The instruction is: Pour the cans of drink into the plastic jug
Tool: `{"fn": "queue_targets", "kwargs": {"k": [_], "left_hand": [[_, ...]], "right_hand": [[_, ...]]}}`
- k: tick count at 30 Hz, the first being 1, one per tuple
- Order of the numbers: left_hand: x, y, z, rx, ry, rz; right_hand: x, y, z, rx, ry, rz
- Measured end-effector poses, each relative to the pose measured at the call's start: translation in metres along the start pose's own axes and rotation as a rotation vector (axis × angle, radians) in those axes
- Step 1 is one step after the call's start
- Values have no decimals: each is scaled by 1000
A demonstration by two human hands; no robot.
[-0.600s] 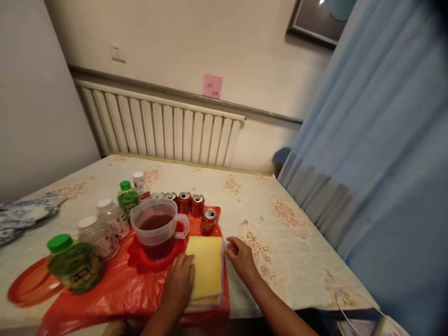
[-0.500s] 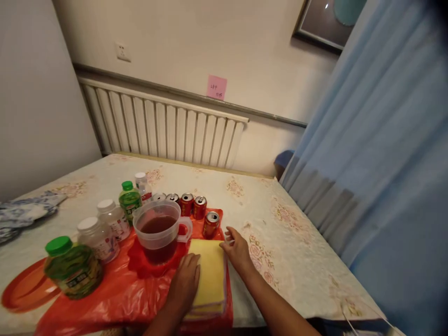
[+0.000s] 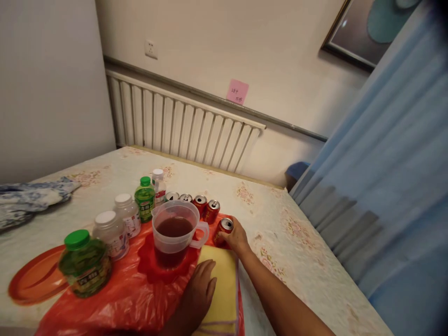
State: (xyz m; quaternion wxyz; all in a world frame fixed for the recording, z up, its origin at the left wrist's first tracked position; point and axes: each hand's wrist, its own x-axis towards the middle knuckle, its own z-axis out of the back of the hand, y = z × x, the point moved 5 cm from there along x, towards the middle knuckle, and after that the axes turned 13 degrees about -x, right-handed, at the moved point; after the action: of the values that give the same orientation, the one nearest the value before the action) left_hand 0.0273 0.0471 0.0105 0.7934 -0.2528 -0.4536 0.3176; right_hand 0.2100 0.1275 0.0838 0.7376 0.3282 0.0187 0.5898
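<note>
My right hand [image 3: 237, 237] is wrapped round a red drink can [image 3: 222, 229] standing at the right end of the red plastic sheet [image 3: 122, 298]. My left hand [image 3: 200, 294] lies flat, fingers spread, on the left edge of a yellow folded cloth [image 3: 224, 294] near the table's front. A clear plastic jug [image 3: 175, 233] with dark red liquid stands just left of the can, its handle toward my right hand.
Several more red cans [image 3: 206, 207] line up behind the jug. Green-capped bottles [image 3: 86, 261] and white-capped jars [image 3: 112, 228] stand to the left, beside an orange plate [image 3: 30, 280]. A blue patterned cloth [image 3: 28, 200] lies far left. A blue curtain [image 3: 385, 186] hangs right; a radiator [image 3: 182, 126] stands behind the table.
My right hand left the yellow cloth's right edge and moved forward to close on the nearest red can. The left hand stayed on the cloth. The camera swung left.
</note>
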Motion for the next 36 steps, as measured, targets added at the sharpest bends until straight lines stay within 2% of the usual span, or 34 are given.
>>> {"fn": "queue_targets", "kwargs": {"k": [4, 7, 12, 15, 18, 24, 28, 31, 33, 36], "left_hand": [[0, -3, 3, -24, 12, 10], [1, -7, 8, -54, 0, 3], [-1, -10, 16, -98, -59, 24], [-5, -13, 19, -154, -106, 82], [-7, -18, 23, -235, -135, 142], [-4, -28, 32, -351, -160, 134], [-4, -26, 36, -394, -249, 159], [-7, -22, 42, -386, -326, 166], [-9, -20, 46, -371, -324, 181], [-15, -15, 49, -360, -296, 219]], "right_hand": [[-2, 5, 0, -35, -46, 9], [-3, 11, 8, -64, -71, 14], [-14, 27, 41, -52, -79, 38], [-32, 41, 62, -28, -55, 40], [-57, 57, 74, 27, -3, 50], [-101, 84, 69, 85, 68, 66], [-116, 99, 60, 105, 114, 75], [-117, 107, 59, 199, 230, 106], [-110, 108, 61, 312, 327, 114], [-88, 101, 65, 448, 318, 94]]}}
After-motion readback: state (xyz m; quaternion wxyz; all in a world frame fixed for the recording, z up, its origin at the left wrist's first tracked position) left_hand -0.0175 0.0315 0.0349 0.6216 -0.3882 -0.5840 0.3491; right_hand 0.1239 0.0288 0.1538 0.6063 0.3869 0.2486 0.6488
